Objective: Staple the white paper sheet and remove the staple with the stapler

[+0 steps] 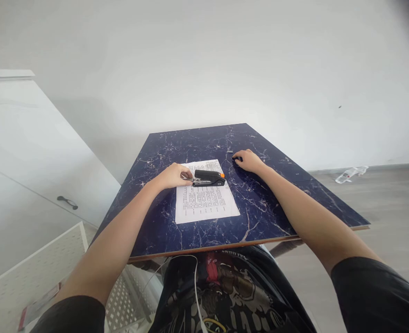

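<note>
A printed white sheet of paper (206, 201) lies on the dark blue marbled tabletop (270, 203). Across its upper part rests a black stapler (209, 177) with an orange tip. My left hand (175, 176) is closed at the stapler's left end, fingers pinched on its metal part. My right hand (248, 160) rests on the tabletop to the right of the paper, fingers curled over a small dark object (237, 159) I cannot make out. Another tiny dark piece (230, 151) lies just left of that hand.
A white cabinet (24, 162) with a dark handle stands at the left. A white perforated panel (34, 273) lies below it. The white wall rises behind the table. A clear plastic bottle (350, 174) lies on the grey floor at the right.
</note>
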A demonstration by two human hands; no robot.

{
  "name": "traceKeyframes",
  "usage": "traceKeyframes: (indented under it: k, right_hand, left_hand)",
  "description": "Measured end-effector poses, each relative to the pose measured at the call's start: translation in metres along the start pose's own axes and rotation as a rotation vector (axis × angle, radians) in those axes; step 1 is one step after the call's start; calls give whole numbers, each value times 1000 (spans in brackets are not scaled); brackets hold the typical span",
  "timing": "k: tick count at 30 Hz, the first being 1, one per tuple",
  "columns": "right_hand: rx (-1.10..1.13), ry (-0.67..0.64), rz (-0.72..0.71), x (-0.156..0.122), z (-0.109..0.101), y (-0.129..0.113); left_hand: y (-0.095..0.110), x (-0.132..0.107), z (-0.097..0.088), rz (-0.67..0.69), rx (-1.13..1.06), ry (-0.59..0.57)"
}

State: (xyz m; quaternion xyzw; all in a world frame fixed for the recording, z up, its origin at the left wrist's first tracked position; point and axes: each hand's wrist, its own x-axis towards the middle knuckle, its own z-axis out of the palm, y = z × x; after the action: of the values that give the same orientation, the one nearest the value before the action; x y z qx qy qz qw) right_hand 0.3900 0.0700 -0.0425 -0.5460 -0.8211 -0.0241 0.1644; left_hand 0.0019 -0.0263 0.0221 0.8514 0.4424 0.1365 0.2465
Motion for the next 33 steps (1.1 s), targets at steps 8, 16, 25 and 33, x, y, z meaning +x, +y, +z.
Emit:
traceKeyframes:
  k: [8, 16, 25, 33]
  right_hand:
    - [-5, 1, 0, -1, -2, -2]
    - [-1, 0, 0, -1, -1, -2]
    - [-3, -1, -6, -1, -1, -2]
    - [-4, -10, -6, -1, -2, -2]
  left_hand:
    - [1, 0, -1, 4, -1, 1]
    - [-2, 1, 0, 18, 0, 0]
    - [0, 0, 1, 32, -22, 11]
    - [0, 0, 0, 22, -107, 2]
